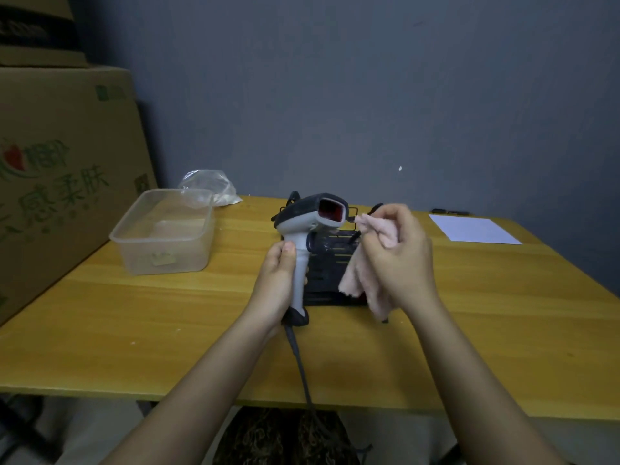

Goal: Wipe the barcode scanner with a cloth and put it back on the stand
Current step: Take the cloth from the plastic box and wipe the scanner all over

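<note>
Box: a clear rectangular plastic container (163,229) is sitting on the yellow wooden table (469,297), well left of the hands.
Left hand: the left hand (278,280) is reaching in from below, fingers wrapping closed around the handle.
Scanner: the grey and black pistol-shaped barcode scanner (310,226) is standing upright above the table, red window facing right, its cable trailing towards the person.
Stand: the black slotted stand (330,263) is lying just behind the scanner.
Right hand: the right hand (399,260) is clenching a pale pink fuzzy cloth (365,283), raised just beside the scanner window, one corner hanging down.
Paper: a white sheet (473,229) is lying far right.
</note>
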